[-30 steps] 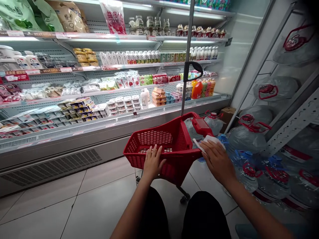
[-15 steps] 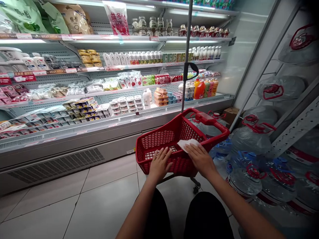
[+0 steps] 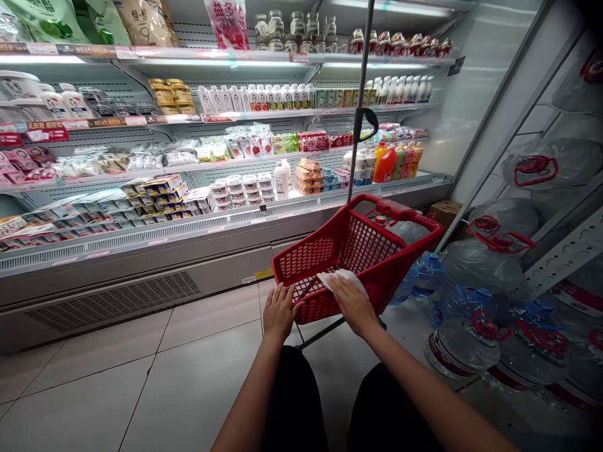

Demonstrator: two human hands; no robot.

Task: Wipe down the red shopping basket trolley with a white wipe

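Head view: left hand point(image 3: 277, 312) grips the red basket point(image 3: 377, 251) at its near corner. Right hand point(image 3: 351, 303), fingers flat, presses a white cloth point(image 3: 340, 277) on the near rim; the far rim looks unwiped.

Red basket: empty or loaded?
Empty, as far as visible: the red basket shows only bare mesh; the right hand presses a white cloth on its rim.

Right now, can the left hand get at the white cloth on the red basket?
Probably yes. The left hand grips the red basket's near corner, and the white cloth lies under the right hand just along the same rim, with nothing between them.
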